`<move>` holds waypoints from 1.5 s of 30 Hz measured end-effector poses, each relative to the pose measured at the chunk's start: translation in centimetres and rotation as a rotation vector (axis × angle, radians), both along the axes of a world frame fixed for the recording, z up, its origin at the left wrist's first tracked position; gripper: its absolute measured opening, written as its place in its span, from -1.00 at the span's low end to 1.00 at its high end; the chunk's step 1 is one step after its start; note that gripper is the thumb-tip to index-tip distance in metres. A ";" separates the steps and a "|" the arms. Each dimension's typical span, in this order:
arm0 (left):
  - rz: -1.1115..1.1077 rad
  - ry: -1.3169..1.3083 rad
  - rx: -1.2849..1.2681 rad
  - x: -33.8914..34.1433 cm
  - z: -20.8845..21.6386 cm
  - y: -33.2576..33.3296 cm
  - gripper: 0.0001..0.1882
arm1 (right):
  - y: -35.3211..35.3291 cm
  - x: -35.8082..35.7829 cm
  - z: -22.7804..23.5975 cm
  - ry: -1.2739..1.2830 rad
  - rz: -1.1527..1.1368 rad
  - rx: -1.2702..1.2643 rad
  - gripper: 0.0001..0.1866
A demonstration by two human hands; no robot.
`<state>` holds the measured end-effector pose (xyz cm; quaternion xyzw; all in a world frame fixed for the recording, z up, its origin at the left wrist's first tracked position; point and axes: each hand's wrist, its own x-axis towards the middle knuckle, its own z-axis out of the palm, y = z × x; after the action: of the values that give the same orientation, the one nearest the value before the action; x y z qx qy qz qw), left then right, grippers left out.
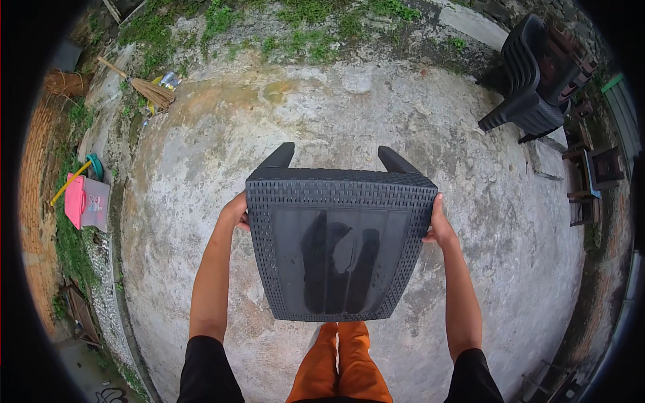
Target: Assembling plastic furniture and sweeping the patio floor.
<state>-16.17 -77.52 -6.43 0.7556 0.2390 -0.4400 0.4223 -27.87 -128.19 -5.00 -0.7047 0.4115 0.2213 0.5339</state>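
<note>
1. Fingers of left hand (234, 211) clamped on 9 o'clock edge of table (342, 252); right hand's (441, 227) on 3 o'clock edge; some fingers partly hidden.
2. Table mid-view between hands, over concrete ground (181, 221); orange trousers (339, 366) at 6 o'clock.
3. Top tilted, faces wearer; two visible legs jut toward 12. Long axis: can't tell, foreshortened.
4. Black, woven-pattern border, smooth centre panel, darker wet-looking streaks running 12-to-6.

2 black sleeves (209, 373); orange trousers (359, 366), probably
</note>
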 end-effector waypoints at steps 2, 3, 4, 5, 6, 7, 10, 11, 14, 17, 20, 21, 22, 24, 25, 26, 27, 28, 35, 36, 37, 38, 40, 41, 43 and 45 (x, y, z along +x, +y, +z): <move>-0.009 -0.099 -0.017 2.6 -0.7 0.0 -0.19 | 0.5 3.7 -0.2 -0.005 0.045 -0.056 0.10; 0.060 -0.101 0.013 3.6 -1.1 0.0 -0.20 | 0.5 5.4 -0.4 0.015 0.036 -0.098 0.08; 0.120 -0.101 0.045 4.9 -1.7 -0.2 -0.22 | 0.8 6.8 -0.9 0.003 0.077 -0.180 0.02; 0.183 -0.094 0.080 5.6 -2.4 -0.4 -0.23 | 0.5 8.1 -1.3 -0.046 0.184 -0.266 0.01; 0.237 -0.124 0.099 6.3 -3.0 -0.5 -0.28 | 0.4 9.2 -2.0 -0.095 0.292 -0.348 0.00; 0.182 -0.227 0.105 6.6 -3.7 -0.5 -0.30 | 0.4 10.0 -3.0 -0.123 0.393 -0.431 -0.01; 0.168 -0.441 0.095 7.6 -6.0 -1.4 -0.38 | -0.4 12.8 -6.7 -0.174 0.243 -0.208 -0.14; 0.226 -0.498 -0.015 7.9 -6.8 -1.9 -0.39 | -0.4 13.7 -8.3 -0.174 0.150 -0.123 -0.17; 0.352 -0.561 -0.188 9.0 -9.5 -3.9 -0.42 | -0.3 14.6 -12.8 -0.326 0.041 -0.082 -0.20; 0.132 -0.796 0.090 8.7 -11.8 -4.8 -0.41 | -1.0 14.2 -15.5 -0.519 -0.152 0.378 -0.20; 0.255 -0.456 -0.056 6.3 -12.0 -2.0 -0.30 | 0.0 11.4 -16.7 -0.294 -0.117 0.316 -0.13; 0.284 -0.329 -0.077 5.7 -12.2 -1.5 -0.26 | 0.3 10.8 -16.7 -0.128 -0.166 0.289 -0.11; 0.332 -0.334 -0.104 4.7 -12.6 -1.5 -0.25 | 0.8 10.2 -16.6 -0.198 -0.205 0.328 -0.12; 0.477 -0.310 -0.062 3.3 -13.2 -1.6 -0.21 | 1.8 9.7 -16.2 -0.200 -0.359 0.349 -0.12; 0.501 -0.389 -0.058 3.0 -13.3 -1.6 -0.21 | 2.1 9.8 -15.8 -0.240 -0.347 0.377 -0.14; 0.528 -0.424 -0.023 2.8 -13.5 -1.8 -0.20 | 2.5 10.1 -15.4 -0.278 -0.339 0.404 -0.17; 0.549 -0.458 -0.005 2.8 -13.8 -2.2 -0.19 | 2.4 10.7 -15.1 -0.284 -0.377 0.381 -0.19; 0.583 -0.436 -0.014 3.0 -13.8 -2.2 -0.21 | 2.7 11.4 -14.9 -0.359 -0.376 0.359 -0.28; 0.486 -0.476 -0.011 4.7 -13.7 -4.6 -0.23 | 0.8 15.7 -15.1 -0.346 -0.180 0.059 -0.31; 0.483 -0.438 -0.003 4.8 -13.6 -4.9 -0.23 | 0.6 15.5 -15.3 -0.333 -0.175 0.041 -0.25; 0.492 -0.431 0.010 4.8 -13.5 -5.0 -0.23 | 0.4 15.1 -15.5 -0.334 -0.127 0.059 -0.24; 0.491 -0.417 0.019 4.9 -13.4 -5.0 -0.24 | 0.3 14.6 -15.7 -0.306 -0.117 0.037 -0.22; 0.524 -0.405 -0.024 4.8 -13.3 -4.8 -0.24 | 0.5 13.6 -16.0 -0.278 -0.119 0.006 -0.19; 0.554 -0.400 -0.071 4.8 -13.3 -4.5 -0.25 | 0.6 13.2 -16.1 -0.301 -0.098 0.029 -0.19; 0.561 -0.374 -0.113 4.4 -13.3 -4.3 -0.24 | 1.0 12.0 -16.2 -0.291 -0.112 0.066 -0.19; 0.518 -0.360 -0.109 4.2 -13.5 -4.1 -0.24 | 1.0 10.8 -16.0 -0.285 -0.093 -0.034 -0.19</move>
<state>-12.00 -81.67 -19.91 0.7116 0.3209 -0.1894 0.5956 -17.09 -127.18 -21.02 -0.7179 0.3676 0.0870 0.5848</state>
